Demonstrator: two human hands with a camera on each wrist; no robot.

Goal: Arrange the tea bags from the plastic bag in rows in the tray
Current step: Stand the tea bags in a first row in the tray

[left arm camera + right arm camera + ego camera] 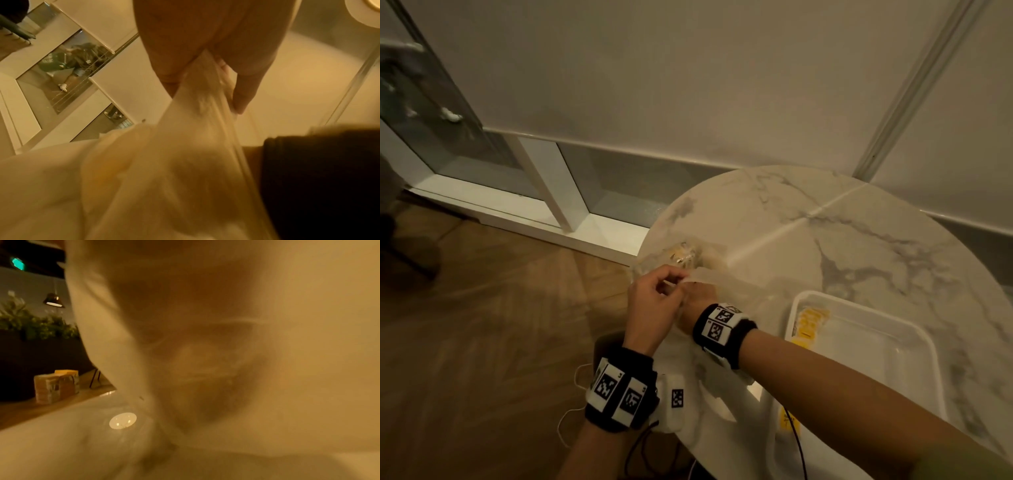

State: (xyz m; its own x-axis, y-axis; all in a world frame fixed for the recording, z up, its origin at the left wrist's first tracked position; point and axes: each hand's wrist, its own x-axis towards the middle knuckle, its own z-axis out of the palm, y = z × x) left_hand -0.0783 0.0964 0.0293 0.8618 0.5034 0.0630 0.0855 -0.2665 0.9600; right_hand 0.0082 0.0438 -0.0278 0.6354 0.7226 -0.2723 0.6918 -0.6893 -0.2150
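A clear plastic bag (709, 284) lies at the left edge of the round marble table (859, 240), with tea bags (683, 255) showing through its far end. My left hand (661, 291) pinches the bag's rim and holds it up; in the left wrist view the fingers (242, 91) grip the bunched film of the bag (185, 162). My right hand (698, 298) reaches into the bag's mouth, its fingers hidden by film. The bag's film (226, 353) blurs the right wrist view. A white tray (914, 346) to the right holds yellow tea bags (810, 322) along its left side.
The table stands against a white wall (722, 85), with a glass partition (493, 161) to the left over the wood floor (482, 325). Cables (796, 442) hang by the table's near edge. Small packets (55, 386) stand at the left of the right wrist view.
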